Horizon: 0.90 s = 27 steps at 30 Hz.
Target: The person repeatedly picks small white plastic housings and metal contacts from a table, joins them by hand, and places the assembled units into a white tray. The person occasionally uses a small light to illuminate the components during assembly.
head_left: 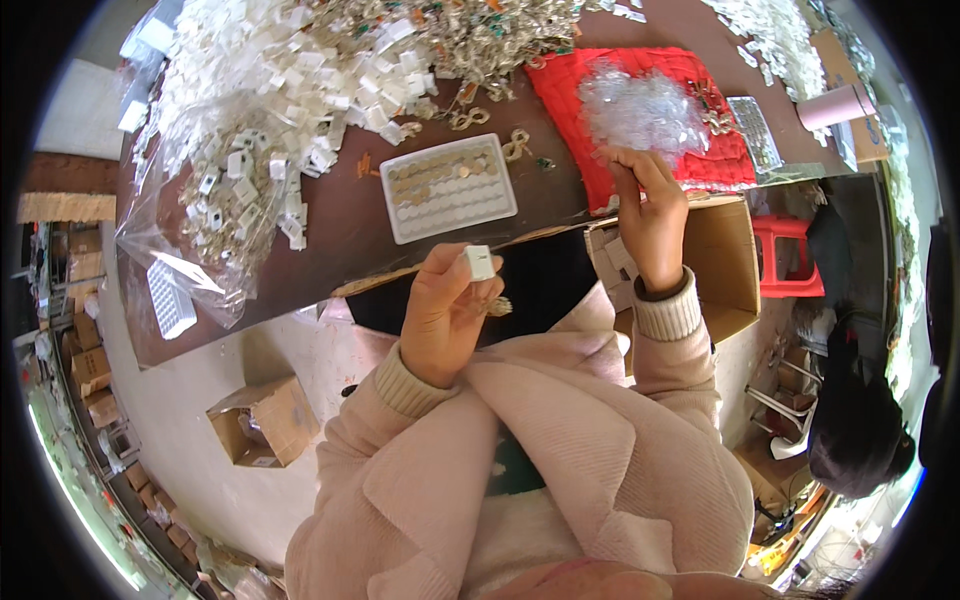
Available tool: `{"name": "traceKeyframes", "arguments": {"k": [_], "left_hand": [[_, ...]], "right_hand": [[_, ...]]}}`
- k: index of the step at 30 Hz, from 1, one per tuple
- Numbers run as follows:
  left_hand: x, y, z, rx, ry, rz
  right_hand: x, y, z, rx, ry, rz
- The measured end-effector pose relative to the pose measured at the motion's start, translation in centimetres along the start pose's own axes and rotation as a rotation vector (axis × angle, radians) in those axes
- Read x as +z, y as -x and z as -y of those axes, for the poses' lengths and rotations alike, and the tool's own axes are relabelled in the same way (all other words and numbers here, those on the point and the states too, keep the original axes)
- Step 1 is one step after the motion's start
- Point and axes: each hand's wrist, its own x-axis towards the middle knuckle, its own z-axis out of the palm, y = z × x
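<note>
My left hand (440, 310) is closed around a small white plastic housing (480, 263), raised in front of the table's near edge. Just below those fingers shows a small beige-and-metal piece (498, 306), whose kind I cannot make out. Over the near part of a red cloth (557, 105), my right hand (652, 205) has its thumb and fingertips pinched together, beside a heap of small clear plastic pieces (640, 105). Whatever is between those fingertips is too small to see. A white tray (448, 232) with rows of small round tan pieces lies between and beyond my hands.
Heaps of white plastic parts (270, 60) and metal parts (500, 40) cover the far table. A clear bag (150, 235) lies at the left. An open cardboard box (735, 265) stands under my right arm, near a red stool (785, 255). Another person's dark-haired head (860, 430) is at right.
</note>
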Motion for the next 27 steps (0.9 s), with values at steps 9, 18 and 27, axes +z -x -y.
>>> {"name": "traceKeyframes", "arguments": {"k": [9, 18, 27], "left_hand": [[0.4, 0.9, -0.7, 0.120, -0.080, -0.061], [0.3, 1.2, -1.3, 0.240, -0.072, -0.052], [0.1, 1.3, -1.8, 0.266, -0.110, -0.033]], "right_hand": [[3.6, 2.6, 9.4, 0.114, -0.620, 0.248], [5.0, 2.9, 11.1, 0.085, -0.608, 0.285], [5.6, 2.8, 11.2, -0.047, -0.514, 0.234]]}}
